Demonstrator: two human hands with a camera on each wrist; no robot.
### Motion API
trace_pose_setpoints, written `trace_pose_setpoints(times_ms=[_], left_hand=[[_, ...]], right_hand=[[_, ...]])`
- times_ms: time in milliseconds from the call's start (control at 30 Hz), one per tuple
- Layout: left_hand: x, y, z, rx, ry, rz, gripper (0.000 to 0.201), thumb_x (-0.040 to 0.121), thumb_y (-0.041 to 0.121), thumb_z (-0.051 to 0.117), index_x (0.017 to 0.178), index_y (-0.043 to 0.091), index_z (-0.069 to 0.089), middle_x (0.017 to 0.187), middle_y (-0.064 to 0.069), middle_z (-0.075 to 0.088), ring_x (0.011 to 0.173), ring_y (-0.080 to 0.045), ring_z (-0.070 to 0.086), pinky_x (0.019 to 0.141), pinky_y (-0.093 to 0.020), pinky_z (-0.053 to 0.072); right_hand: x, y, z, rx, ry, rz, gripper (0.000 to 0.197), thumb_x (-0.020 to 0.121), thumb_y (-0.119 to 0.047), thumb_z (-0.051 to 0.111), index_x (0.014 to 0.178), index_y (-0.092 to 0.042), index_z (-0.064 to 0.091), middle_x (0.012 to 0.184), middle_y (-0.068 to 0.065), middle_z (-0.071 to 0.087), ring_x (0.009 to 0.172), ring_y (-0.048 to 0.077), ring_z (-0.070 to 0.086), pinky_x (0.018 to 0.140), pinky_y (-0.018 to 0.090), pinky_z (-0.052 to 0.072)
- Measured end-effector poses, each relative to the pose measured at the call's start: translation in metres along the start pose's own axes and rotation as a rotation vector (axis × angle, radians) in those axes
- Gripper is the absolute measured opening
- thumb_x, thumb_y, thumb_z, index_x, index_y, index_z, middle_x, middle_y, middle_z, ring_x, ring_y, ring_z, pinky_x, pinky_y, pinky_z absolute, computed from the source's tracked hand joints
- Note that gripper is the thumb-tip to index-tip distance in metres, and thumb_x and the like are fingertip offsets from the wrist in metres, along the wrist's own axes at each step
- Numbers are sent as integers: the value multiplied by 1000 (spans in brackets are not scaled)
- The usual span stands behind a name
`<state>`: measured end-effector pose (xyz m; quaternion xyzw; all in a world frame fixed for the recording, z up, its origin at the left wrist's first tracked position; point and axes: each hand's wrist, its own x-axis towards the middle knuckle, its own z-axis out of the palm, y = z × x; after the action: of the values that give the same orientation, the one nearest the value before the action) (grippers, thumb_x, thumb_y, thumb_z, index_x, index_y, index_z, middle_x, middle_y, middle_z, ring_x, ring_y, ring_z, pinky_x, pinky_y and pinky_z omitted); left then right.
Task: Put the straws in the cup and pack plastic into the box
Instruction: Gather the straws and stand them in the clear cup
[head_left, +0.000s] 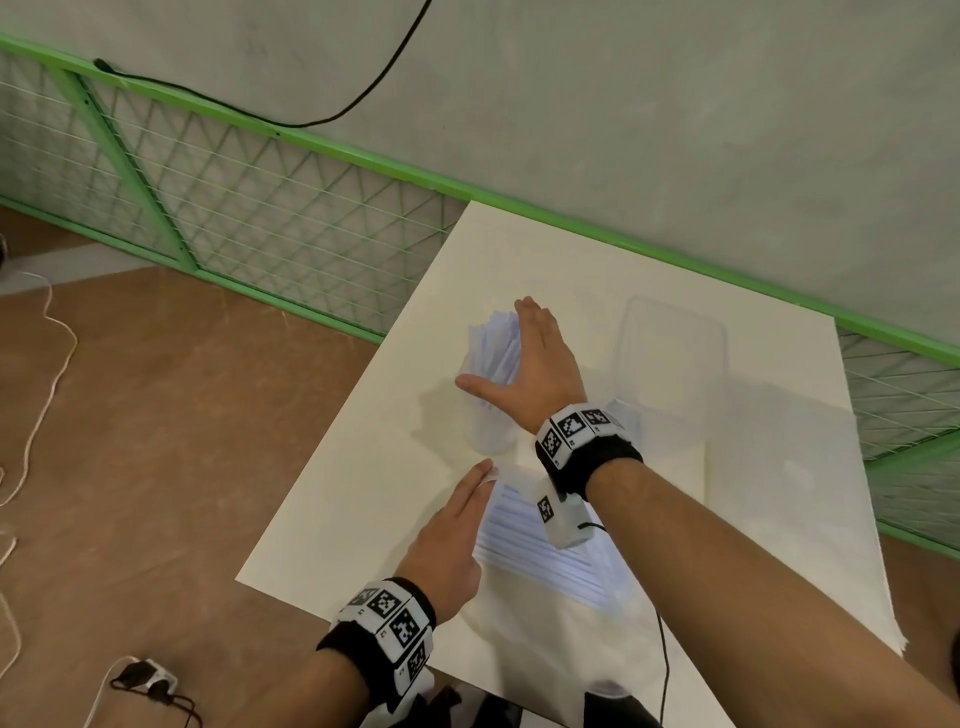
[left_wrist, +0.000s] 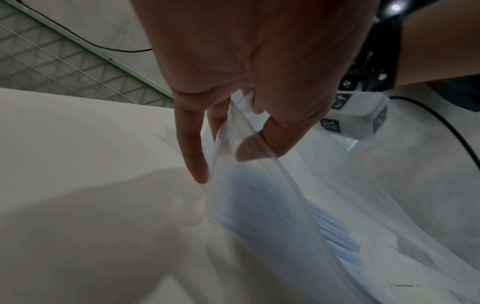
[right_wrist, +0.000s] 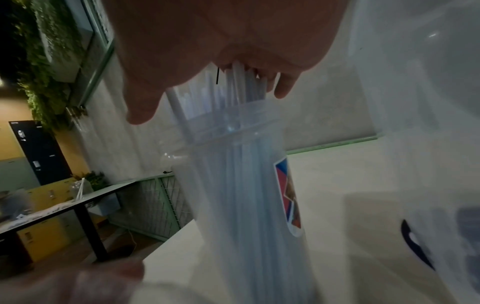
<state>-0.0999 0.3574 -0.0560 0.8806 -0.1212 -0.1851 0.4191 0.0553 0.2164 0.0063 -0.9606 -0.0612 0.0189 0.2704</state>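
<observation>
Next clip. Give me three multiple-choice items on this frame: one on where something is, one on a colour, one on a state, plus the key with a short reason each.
1. Where is the clear box?
A. On the floor
B. On the table, right of the cup
C. Inside the cup

2. What colour is the railing?
A. Green
B. Red
C. Black

3. What is the left hand doing?
A. Hanging idle
B. Gripping the cup
C. Pinching the plastic bag

Key: 1 B, it stands on the table beside the cup. 2 A, its frame is green. 3 C, thumb and fingers pinch the plastic bag holding straws.
</observation>
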Motion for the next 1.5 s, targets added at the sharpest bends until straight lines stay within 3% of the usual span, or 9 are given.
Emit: trace_pose_setpoints(times_ms=[167, 367, 633, 767, 867, 967, 1133, 1300, 1500], left_hand=[[0, -1, 3, -16, -2, 12, 96, 78, -14, 45, 155, 28, 7, 156, 31, -12, 138, -7, 34, 106, -15, 35], [5, -7, 5, -39, 14, 1, 98, 77, -16, 44, 155, 32, 6, 154, 35, -14, 140, 1, 28, 107, -14, 35], [8, -9, 5, -38, 23, 10, 97, 77, -15, 40, 155, 32, 7, 156, 33, -10, 141, 11, 13, 109, -6, 21], [10, -8, 4, -21, 27, 7, 96, 77, -16, 39, 155, 29, 5, 157, 30, -11, 140, 13, 10, 111, -6, 18], [11, -8, 4, -2, 24, 1, 96, 76, -16, 38, 156, 28, 5, 157, 29, -12, 139, 13, 8, 111, -5, 14], [12, -6, 3, 6, 27, 1, 95, 78, -16, 39, 156, 27, 5, 157, 28, -11, 136, 14, 9, 111, -7, 15], [13, -5, 2, 5, 29, -5, 95, 78, -16, 40, 156, 27, 5, 157, 27, -11, 138, 12, 10, 107, -2, 12], [15, -6, 1, -8, 22, -5, 96, 77, -16, 40, 156, 27, 7, 158, 28, -9, 144, 4, 17, 115, -14, 24], [17, -9, 1, -17, 12, -1, 99, 74, -16, 40, 156, 29, 8, 157, 31, -10, 142, 1, 25, 113, -17, 30]], right_hand=[[17, -1, 3, 95, 112, -102, 97, 78, -58, 72, 153, -20, 24, 160, 1, 21, 144, 23, 26, 116, 40, 28], [33, -8, 8, 19, 94, -215, 66, 86, -52, 65, 143, -28, 39, 138, 0, 50, 119, 26, 49, 99, 42, 43], [37, -8, 11, 295, 279, -192, 13, 89, -17, 64, 101, -19, 70, 93, -1, 68, 87, 19, 61, 82, 35, 49], [40, -5, -1, 382, 285, -170, 24, 86, -8, 65, 108, -18, 67, 107, -2, 67, 99, 11, 60, 91, 27, 47], [40, 3, -1, 142, 122, -285, 38, 85, -9, 68, 120, -20, 63, 121, 1, 60, 109, 20, 56, 95, 29, 42], [41, 7, 0, -44, 114, -335, 38, 85, -19, 70, 122, -23, 62, 126, -1, 57, 108, 23, 52, 90, 32, 43], [44, 9, 3, -108, 116, -376, 21, 90, -35, 67, 105, -19, 67, 108, -3, 65, 95, 23, 56, 76, 31, 46], [49, 6, 1, -12, 169, -365, 19, 94, -31, 63, 88, -13, 64, 85, 3, 62, 79, 23, 54, 70, 33, 45], [50, 1, -6, -153, 88, -293, 19, 97, -31, 55, 101, -14, 65, 100, 5, 61, 93, 26, 55, 79, 40, 47]])
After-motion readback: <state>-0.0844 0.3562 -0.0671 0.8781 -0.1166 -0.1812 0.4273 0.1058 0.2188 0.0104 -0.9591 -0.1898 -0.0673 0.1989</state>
